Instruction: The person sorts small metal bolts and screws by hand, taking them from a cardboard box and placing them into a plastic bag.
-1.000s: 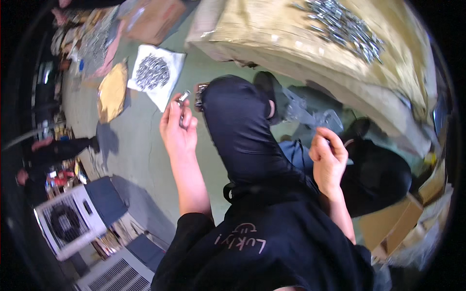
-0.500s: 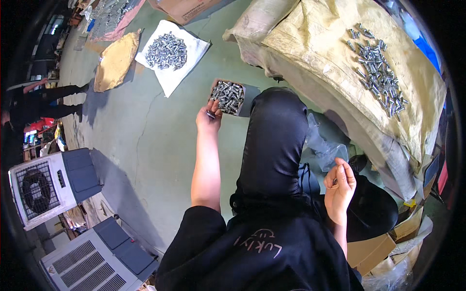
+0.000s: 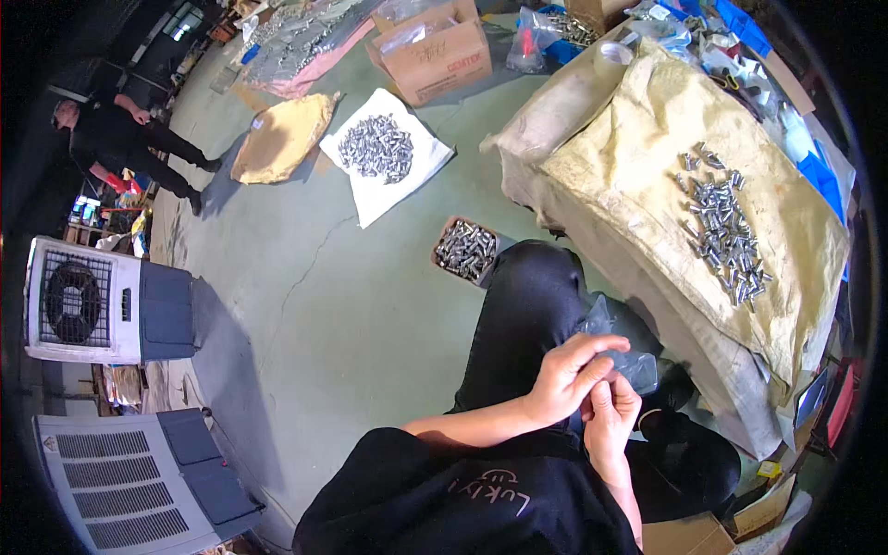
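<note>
My left hand [image 3: 566, 375] and my right hand [image 3: 610, 413] meet in front of my body, above my lap. The left fingers curl over the right fingertips, and the right hand is pinched beneath them. Whatever they hold between them is hidden by the fingers. Just behind the hands lies a see-through plastic bag [image 3: 638, 372]. Beyond my knee, a small box [image 3: 453, 276] stands on the floor, filled with shiny metal cylinders [image 3: 465, 248].
To the right, a cloth-covered table [image 3: 638, 139] bears a pile of metal cylinders [image 3: 726, 227]. Another pile [image 3: 376, 148] lies on a white sheet [image 3: 374, 209]. A carton [image 3: 439, 69] stands farther off. Two cooler units [image 3: 157, 314] and a standing person [image 3: 116, 139] are at left.
My left hand has left the box of cylinders, where it held a small dark piece, and come right to my right hand. The view has tilted up.
</note>
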{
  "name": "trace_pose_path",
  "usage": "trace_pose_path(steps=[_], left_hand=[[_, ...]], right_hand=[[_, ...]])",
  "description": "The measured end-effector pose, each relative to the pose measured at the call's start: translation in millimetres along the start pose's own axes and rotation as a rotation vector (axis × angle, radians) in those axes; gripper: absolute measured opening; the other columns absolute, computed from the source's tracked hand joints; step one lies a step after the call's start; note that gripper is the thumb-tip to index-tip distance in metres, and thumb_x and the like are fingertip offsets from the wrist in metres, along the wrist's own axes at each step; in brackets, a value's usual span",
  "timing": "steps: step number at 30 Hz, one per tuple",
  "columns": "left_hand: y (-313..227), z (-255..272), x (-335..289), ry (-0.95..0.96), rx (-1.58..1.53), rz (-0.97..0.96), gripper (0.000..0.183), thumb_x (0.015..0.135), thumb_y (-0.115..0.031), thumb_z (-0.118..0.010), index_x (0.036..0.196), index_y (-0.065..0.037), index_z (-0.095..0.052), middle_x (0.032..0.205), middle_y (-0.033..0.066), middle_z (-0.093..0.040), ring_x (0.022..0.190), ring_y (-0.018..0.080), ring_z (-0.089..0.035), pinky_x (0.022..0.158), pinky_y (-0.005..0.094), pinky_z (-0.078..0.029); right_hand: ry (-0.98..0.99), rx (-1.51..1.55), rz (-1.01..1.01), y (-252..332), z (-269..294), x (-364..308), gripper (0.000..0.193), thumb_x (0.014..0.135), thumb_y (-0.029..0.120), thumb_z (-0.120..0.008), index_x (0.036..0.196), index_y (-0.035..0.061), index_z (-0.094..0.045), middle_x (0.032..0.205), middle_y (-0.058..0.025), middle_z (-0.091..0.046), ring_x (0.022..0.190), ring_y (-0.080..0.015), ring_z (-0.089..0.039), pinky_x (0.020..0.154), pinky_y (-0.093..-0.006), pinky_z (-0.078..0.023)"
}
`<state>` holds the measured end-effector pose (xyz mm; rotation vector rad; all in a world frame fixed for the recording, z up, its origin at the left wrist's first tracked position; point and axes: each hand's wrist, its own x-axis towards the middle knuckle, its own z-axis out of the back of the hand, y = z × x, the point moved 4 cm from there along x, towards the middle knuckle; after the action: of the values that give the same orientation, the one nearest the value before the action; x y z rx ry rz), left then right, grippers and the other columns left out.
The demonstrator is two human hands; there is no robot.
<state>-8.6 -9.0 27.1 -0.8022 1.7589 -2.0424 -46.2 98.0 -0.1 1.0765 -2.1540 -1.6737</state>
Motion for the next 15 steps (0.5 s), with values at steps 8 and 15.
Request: trace_pose_path(steps=[8,15], left_hand=[[8.7,-42.9,-5.5,0.222,-0.094,0.094,0.026,0.083,-0.009,-0.054,0.108,-0.001,-0.053,0.101,0.0082,-0.059,0.075,0.0103,-0.057,0.064,0.0221,-0.046],[23.0,-20.6,3.7,0.139,-0.155,0.324,0.038,0.075,0.005,-0.059,0.112,0.000,-0.051,0.088,0.0023,-0.058,0.075,0.0063,-0.053,0.068,0.0186,-0.044]], right_hand=[[-0.228,0.298,-0.077,-5.7,39.5,-8.0,0.015,0.084,0.011,-0.054,0.090,-0.0018,-0.058,0.062,0.0002,-0.049,0.048,-0.0055,-0.039,0.045,-0.0184,-0.030],[-0.269,0.264,0.046,9.9,44.8,11.9,0.018,0.074,0.001,-0.062,0.091,-0.0019,-0.060,0.070,-0.0006,-0.055,0.052,-0.0037,-0.042,0.046,-0.0172,-0.032]])
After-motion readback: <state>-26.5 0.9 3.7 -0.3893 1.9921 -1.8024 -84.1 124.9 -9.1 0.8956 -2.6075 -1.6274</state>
